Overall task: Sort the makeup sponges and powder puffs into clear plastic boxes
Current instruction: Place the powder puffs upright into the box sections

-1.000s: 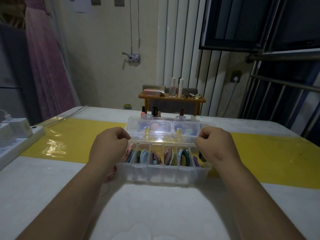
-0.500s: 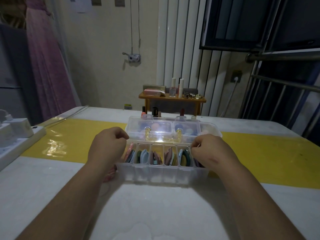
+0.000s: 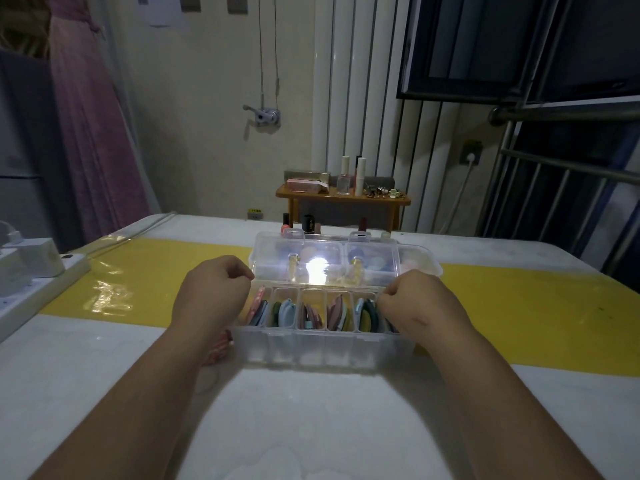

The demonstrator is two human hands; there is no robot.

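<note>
A clear plastic box with several compartments stands on the table in front of me. Colourful powder puffs and sponges stand on edge inside it. Its lid is swung up and back, with glare on it. My left hand has curled fingers pinching the lid's lower left corner. The curled fingers of my right hand close at the lid's lower right corner and hide the rightmost compartment. Behind the lid a second clear box shows more puffs.
A pink striped item lies on the table under my left wrist. A yellow strip runs across the table. White power strips sit at the left edge. Small bottles stand behind the boxes, before a wooden shelf.
My right hand has slid down and left from the lid's upper right side to its lower right corner. The left hand and the lid have stayed nearly still.
</note>
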